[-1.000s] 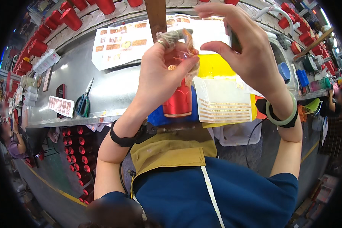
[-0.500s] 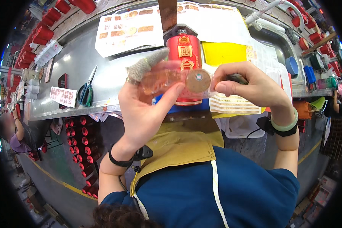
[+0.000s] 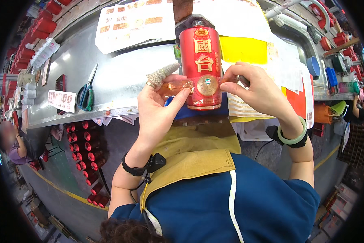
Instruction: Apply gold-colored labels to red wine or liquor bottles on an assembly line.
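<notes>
A red bottle (image 3: 185, 52) with gold characters lies on the bench in front of me, its neck pointing away. Across its lower body stretches a clear film label (image 3: 174, 87) bearing a round gold emblem. My left hand (image 3: 159, 107) pinches the film's left end between thumb and fingers; a grey knitted sleeve (image 3: 162, 74) covers one of its fingers. At the opposite end, my right hand (image 3: 259, 87) pinches the film beside the bottle's right edge. How firmly the film touches the bottle, I cannot tell.
Green-handled scissors (image 3: 86, 97) and a small printed sheet (image 3: 61, 101) lie to the left. Large label sheets (image 3: 135, 24) and a yellow sheet (image 3: 243, 50) flank the bottle. A white pipe (image 3: 291, 20) curves over the sink at right. Red bottles (image 3: 91, 146) stand below the bench.
Both hands have brought the film down and slightly right, onto the bottle's lower front. The emblem now sits over the bottle, whose upper characters show fully.
</notes>
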### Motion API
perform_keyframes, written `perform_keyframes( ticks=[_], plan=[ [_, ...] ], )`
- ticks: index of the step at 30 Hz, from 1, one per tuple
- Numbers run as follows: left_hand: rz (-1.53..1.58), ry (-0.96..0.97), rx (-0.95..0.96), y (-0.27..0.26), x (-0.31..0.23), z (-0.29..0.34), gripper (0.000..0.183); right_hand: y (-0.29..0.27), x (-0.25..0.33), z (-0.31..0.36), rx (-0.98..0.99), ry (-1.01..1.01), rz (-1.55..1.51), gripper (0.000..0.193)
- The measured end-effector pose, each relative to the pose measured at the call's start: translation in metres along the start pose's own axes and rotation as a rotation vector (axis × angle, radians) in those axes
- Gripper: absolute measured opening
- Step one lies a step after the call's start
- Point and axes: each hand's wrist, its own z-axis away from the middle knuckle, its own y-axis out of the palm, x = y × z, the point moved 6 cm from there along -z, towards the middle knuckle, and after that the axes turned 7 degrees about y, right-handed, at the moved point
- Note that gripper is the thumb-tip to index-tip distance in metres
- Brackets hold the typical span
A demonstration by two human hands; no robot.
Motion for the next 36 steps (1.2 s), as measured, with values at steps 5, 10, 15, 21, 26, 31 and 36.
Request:
perform_keyframes(
  ticks=[5, 10, 15, 21, 26, 31, 36],
  plan=[
    [0.103, -0.117, 0.039, -0.007, 0.014, -0.005, 0.048, 0.002, -0.002, 0.003, 0.089, 0.185, -0.134, 0.018],
    [0.138, -0.202, 0.081, -0.012, 0.023, -0.009, 0.050, 0.000, -0.009, 0.000, 0.018, 0.088, -0.080, 0.017],
    [0.147, -0.203, 0.082, -0.014, 0.025, -0.010, 0.051, 0.006, -0.011, 0.002, 0.069, 0.149, -0.225, 0.021],
    [0.172, -0.269, 0.059, -0.015, 0.028, -0.010, 0.047, 0.013, -0.020, 0.002, 0.074, 0.191, -0.274, 0.021],
    [0.152, -0.274, 0.065, -0.016, 0.032, -0.012, 0.053, 0.020, -0.029, 0.002, 0.074, 0.202, -0.376, 0.023],
    [0.147, -0.314, 0.088, -0.018, 0.034, -0.015, 0.046, 0.026, -0.040, 0.003, 0.121, 0.212, -0.533, 0.023],
    [0.169, -0.324, 0.092, -0.017, 0.033, -0.016, 0.046, 0.030, -0.039, 0.003, 0.095, 0.175, -0.611, 0.021]
  ],
)
